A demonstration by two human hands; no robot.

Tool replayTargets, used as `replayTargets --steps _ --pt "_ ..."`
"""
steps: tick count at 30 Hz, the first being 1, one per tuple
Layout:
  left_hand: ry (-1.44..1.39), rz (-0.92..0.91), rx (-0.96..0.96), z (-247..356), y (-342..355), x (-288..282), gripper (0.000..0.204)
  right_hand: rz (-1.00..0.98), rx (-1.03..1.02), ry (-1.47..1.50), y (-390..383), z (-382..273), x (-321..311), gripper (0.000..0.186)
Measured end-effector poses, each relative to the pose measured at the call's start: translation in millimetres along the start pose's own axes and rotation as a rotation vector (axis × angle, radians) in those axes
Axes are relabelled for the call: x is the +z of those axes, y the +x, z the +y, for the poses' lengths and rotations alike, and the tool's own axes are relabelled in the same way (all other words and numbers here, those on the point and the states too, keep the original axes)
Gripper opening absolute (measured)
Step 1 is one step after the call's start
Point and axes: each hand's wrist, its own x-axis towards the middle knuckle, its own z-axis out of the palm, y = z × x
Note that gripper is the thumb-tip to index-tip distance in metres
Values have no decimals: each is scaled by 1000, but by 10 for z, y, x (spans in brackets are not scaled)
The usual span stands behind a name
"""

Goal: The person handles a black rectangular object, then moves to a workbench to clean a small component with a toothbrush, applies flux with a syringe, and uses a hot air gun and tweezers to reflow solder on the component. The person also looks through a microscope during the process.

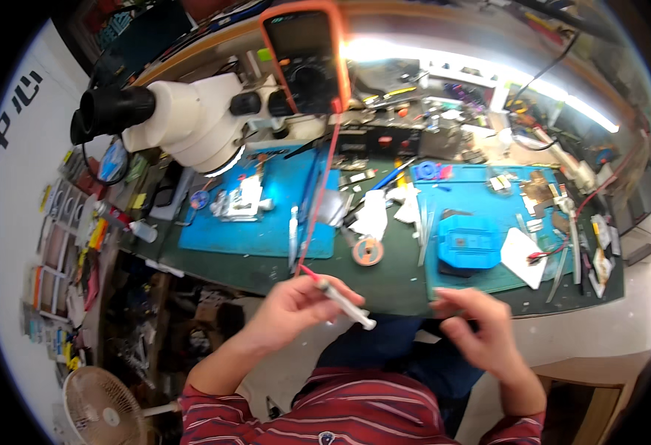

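Seemingly for steadiness, a white syringe-like tube [342, 302] is pinched in the left hand [288, 310], red tip toward ten o'clock, the right hand [486, 320] being loosely curled, apparently empty.

a white microscope with black eyepieces [181, 115] stands by a flat blue mat [218, 237] at left; a round, pale-bladed fan [103, 408] sits near left, a long white strip light [591, 113] glowing far right.

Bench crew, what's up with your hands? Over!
Left hand gripping white syringe-like tube. Right hand apparently empty, near blue case. Red wire running close to left hand.
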Motion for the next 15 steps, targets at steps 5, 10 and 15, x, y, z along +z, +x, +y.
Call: replayTargets --steps 5,10,15 --pt "-199 -308 99 -213 797 783 28 65 206 701 -106 195 51 52" --pt "-423 -550 -54 -352 1224 1241 32 82 -24 763 -387 514 -266 39" --pt "-449 -523 -219 -313 1362 1526 34 43 -62 952 -434 578 -514 44"
